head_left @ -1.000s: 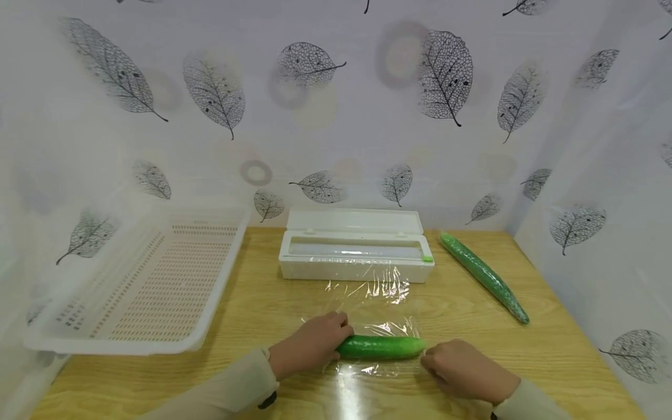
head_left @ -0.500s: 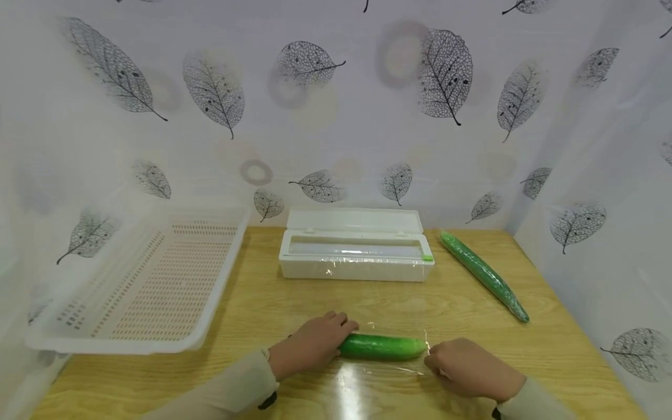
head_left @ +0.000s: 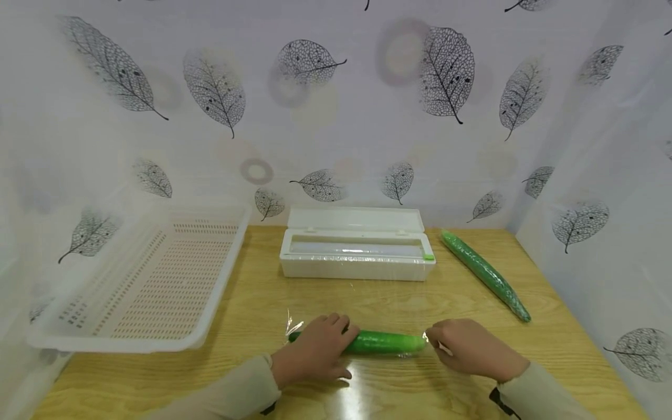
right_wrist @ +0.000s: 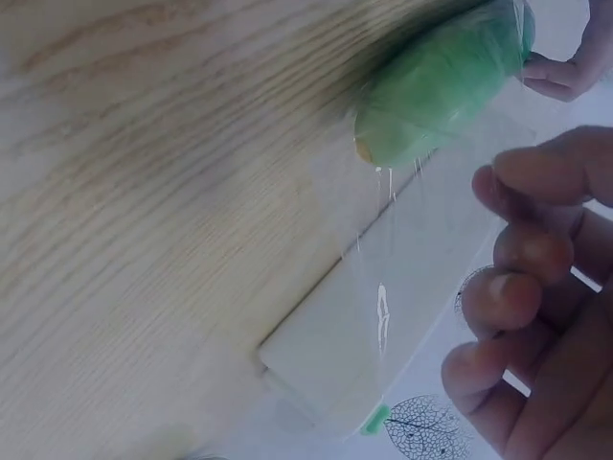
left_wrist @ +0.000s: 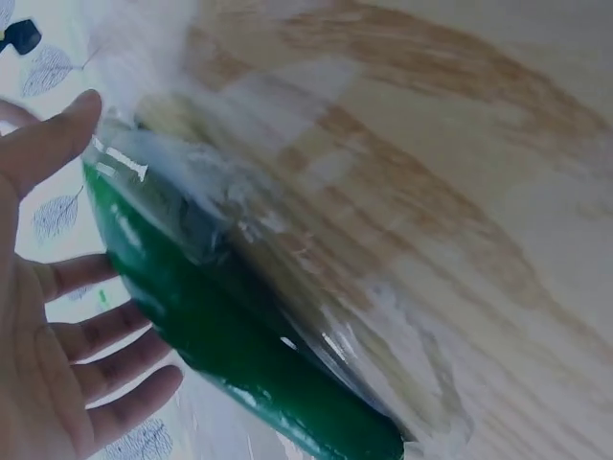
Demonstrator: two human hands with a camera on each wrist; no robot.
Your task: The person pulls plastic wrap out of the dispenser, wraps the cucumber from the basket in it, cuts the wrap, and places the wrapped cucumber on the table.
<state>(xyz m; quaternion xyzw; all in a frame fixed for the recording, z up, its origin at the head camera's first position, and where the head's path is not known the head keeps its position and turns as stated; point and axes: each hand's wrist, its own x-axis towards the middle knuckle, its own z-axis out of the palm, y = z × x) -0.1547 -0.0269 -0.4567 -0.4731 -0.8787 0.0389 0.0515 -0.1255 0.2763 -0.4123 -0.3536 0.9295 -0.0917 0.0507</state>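
A cucumber [head_left: 385, 343] lies crosswise near the front of the wooden table, with clear cling film [left_wrist: 421, 359] over and around it. My left hand [head_left: 317, 350] lies across its left part, fingers extended on the far side and thumb on the near side. In the left wrist view those fingers touch the cucumber's side while the thumb stands apart. My right hand [head_left: 472, 349] is just off the pale right end, thumb and forefinger pinching the film's edge. Loose film stands up in shiny folds at the cucumber's left end.
Behind the cucumber stands a white cling film box [head_left: 357, 268], lid raised, roll inside and a green slider at its right. A second cucumber [head_left: 485, 274], wrapped in film, lies at the back right. To the left sits a white perforated basket [head_left: 217, 291]. Leaf-printed curtains surround the table.
My right hand has moved slightly away from me. The left fingers have loosened and spread over the cucumber. The creased film between box and cucumber has become smoother, and folds show at the left end.
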